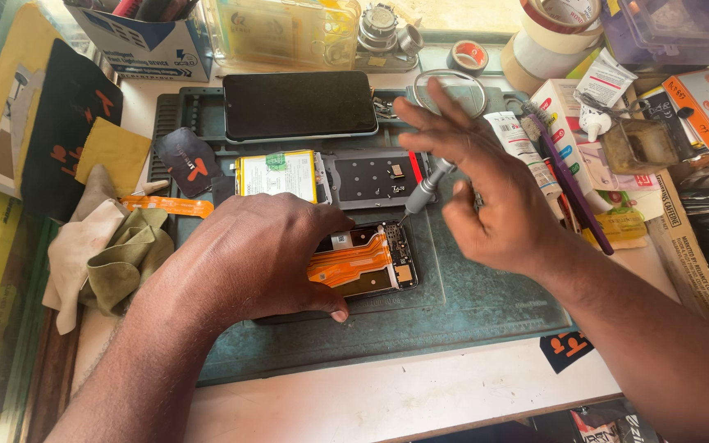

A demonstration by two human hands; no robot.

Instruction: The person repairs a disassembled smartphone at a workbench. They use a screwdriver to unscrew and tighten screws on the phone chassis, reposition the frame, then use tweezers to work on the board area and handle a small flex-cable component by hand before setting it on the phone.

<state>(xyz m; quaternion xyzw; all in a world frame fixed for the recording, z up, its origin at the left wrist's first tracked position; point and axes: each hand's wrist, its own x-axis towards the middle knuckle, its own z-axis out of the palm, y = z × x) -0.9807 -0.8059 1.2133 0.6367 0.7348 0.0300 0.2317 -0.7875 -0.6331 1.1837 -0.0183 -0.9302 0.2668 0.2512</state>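
Two hands work: left hand (pixel 260 258) presses flat on the opened phone (pixel 367 262), right hand (pixel 486 197) grips a screwdriver (pixel 422 193).

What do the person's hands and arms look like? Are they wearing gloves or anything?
No gloves. The left hand and right hand are both bare, with short fingernails. Both forearms are bare too, with no sleeves showing in the picture. No rings, watch or bracelets can be seen on either hand or wrist.
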